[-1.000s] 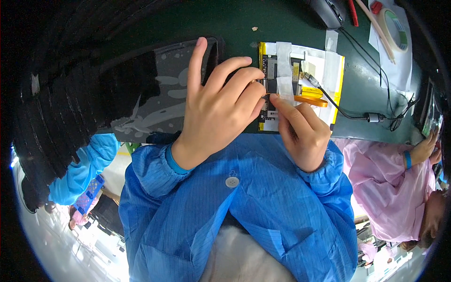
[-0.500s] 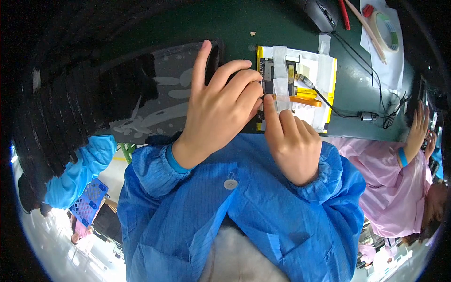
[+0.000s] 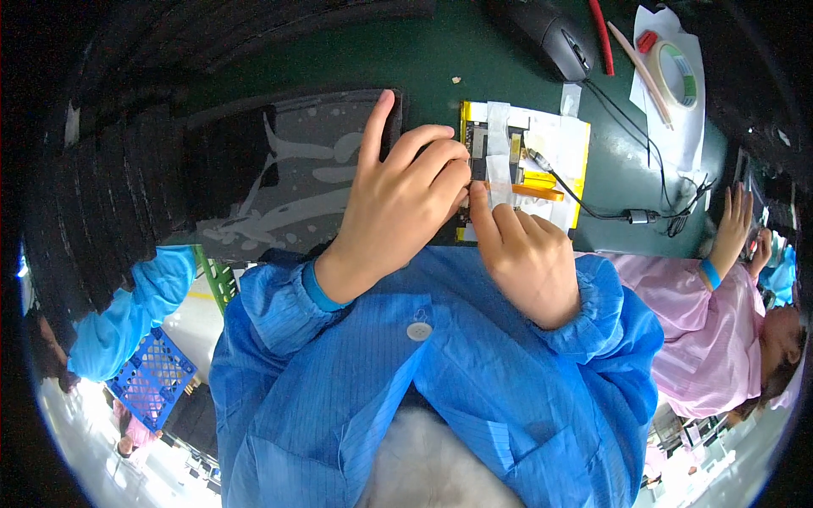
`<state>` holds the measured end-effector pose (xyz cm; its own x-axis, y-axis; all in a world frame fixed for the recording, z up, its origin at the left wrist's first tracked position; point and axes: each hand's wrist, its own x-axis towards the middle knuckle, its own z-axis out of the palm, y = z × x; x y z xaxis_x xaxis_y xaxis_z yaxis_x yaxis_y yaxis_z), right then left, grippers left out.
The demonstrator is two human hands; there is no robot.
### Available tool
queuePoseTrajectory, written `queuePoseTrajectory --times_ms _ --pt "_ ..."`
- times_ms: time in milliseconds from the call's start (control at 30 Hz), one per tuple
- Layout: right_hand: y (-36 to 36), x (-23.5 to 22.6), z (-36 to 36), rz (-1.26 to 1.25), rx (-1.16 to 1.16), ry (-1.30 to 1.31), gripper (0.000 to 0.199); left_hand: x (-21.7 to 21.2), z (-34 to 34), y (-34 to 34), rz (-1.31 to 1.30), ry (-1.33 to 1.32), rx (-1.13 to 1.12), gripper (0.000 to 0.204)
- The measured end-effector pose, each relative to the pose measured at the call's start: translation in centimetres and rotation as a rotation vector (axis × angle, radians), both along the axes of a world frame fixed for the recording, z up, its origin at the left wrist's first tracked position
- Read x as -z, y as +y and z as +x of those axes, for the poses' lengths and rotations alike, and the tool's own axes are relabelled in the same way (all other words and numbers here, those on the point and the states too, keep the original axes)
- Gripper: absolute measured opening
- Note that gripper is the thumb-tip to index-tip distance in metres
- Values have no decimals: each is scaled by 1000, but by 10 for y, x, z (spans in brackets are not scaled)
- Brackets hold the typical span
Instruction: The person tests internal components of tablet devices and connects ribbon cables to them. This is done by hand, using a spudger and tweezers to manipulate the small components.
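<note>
A circuit board [image 3: 478,140] lies along the left side of a flat white panel [image 3: 559,135] with yellow edges. Strips of whitish tape [image 3: 499,144] cross the board, and an orange ribbon cable [image 3: 538,193] runs over it. At the board's left edge, my left hand [image 3: 398,190] has its inner fingers bent in and closed, its little finger stretched away; what they pinch is hidden. My right hand [image 3: 529,254] is curled, its index fingertip at the ribbon's left end by the left fingers; its thumb is hidden. A black cable's metal plug [image 3: 536,158] meets the board.
Left of the board lies a dark glossy screen panel [image 3: 313,161] under wrinkled film. A black mouse [image 3: 555,42], a red stick [image 3: 602,38], a pale stick [image 3: 641,76] and a tape roll [image 3: 677,74] on paper are at the back right. A co-worker's hand [image 3: 730,229] is at the right.
The view has shifted slightly, so the board and mouse appear lower and further left. Both hands keep nearly the same pose at the board's left edge.
</note>
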<state>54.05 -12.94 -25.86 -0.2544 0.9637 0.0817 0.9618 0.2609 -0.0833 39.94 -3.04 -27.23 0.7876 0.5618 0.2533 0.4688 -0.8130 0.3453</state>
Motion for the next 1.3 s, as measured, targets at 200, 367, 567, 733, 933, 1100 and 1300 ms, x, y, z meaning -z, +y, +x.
queuePoseTrajectory --times_ms 200,367,567,733,933,1100,1300 --pt "1 5 6 -36 3 114 39 3 0 0 36 -40 11 14" --pt "-4 14 14 44 79 406 41 3 0 -1 47 -36 -3 13" --pt "-14 21 11 50 131 457 45 3 1 -3 15 -11 -32 16" --pt "-9 23 9 55 127 432 48 4 1 -2 5 -19 -33 16" --pt "-5 9 3 -37 126 260 47 5 0 -1 0 -21 -21 14" --pt "2 3 7 -133 100 270 46 5 1 -2 -41 -9 -43 13" --pt "-1 4 19 -203 66 421 50 3 1 0 -92 6 -44 14"
